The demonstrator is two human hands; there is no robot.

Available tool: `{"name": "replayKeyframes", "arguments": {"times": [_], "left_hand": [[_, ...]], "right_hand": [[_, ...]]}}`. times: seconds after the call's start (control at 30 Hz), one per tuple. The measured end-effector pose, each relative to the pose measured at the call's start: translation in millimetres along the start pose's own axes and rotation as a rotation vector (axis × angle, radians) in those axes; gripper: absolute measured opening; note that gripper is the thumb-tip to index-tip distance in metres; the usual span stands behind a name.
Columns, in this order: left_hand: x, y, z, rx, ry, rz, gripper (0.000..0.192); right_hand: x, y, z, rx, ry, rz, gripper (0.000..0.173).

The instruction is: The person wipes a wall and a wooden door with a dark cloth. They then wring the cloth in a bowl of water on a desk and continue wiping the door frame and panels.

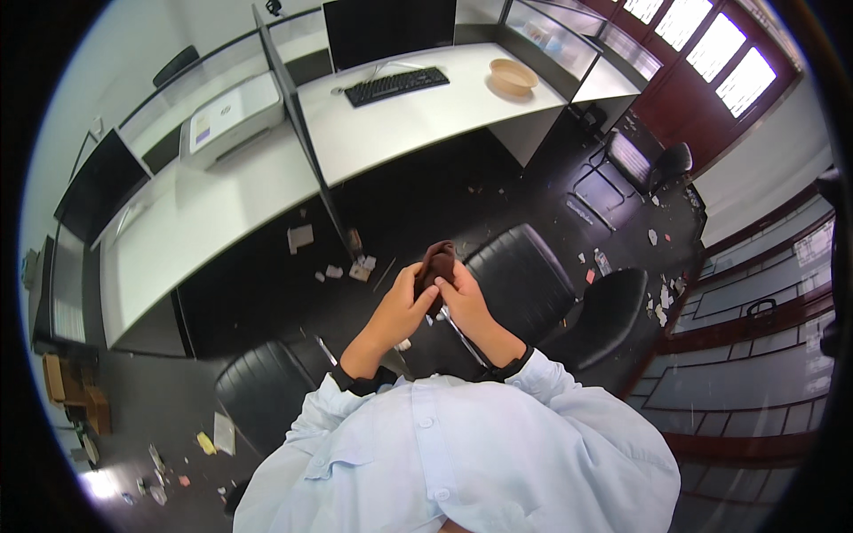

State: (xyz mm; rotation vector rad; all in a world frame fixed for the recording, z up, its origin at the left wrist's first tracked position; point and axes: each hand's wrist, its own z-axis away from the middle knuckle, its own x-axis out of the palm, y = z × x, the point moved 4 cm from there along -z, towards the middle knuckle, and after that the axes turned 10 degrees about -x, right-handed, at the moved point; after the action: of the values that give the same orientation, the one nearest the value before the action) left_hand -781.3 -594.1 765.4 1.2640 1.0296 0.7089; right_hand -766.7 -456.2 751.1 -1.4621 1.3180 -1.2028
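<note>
A dark brown cloth [438, 261], bunched and folded, is held between my two hands in front of my chest. My left hand [404, 301] grips its left side, the thumb pressed on the near face. On the other side my right hand [464, 296] holds it, its thumb close to the left one. The fingers behind the cloth are mostly hidden. Beyond the hands, a white desk [413, 126] carries a black keyboard [397, 86], a monitor [390, 33] and a round tan basin [513, 77].
A black chair [523, 280] stands just right of my hands, another [263, 376] at lower left. Left of the partition [293, 113] are an HP printer [233, 120] and a second monitor [103, 186]. Paper scraps and a plastic bottle [602, 262] litter the dark floor [426, 193].
</note>
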Motion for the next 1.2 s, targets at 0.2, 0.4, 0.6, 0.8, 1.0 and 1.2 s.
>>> {"name": "replayKeyframes", "arguments": {"times": [0.2,0.4,0.6,0.8,1.0,1.2], "left_hand": [[-65,10,-118,-0.062,-0.014,0.063,0.024],[-76,9,-225,-0.065,-0.063,0.074,0.015],[-69,2,-348,-0.076,-0.033,0.054,0.025],[-56,36,-487,-0.105,0.012,0.024,0.026],[-25,60,-596,-0.076,-0.007,-0.061,0.028],[54,44,-699,-0.102,-0.157,-0.063,0.031]], "right_hand": [[-1,-12,-118,0.020,0.116,-0.015,0.029],[-40,-3,-195,0.020,0.176,-0.091,0.023],[-110,26,-283,0.035,0.189,-0.041,0.022],[-191,9,-383,0.014,0.045,0.410,0.024],[-280,-13,-441,0.099,-0.079,0.658,0.023],[-394,-4,-485,0.314,-0.094,0.686,0.019]]}}
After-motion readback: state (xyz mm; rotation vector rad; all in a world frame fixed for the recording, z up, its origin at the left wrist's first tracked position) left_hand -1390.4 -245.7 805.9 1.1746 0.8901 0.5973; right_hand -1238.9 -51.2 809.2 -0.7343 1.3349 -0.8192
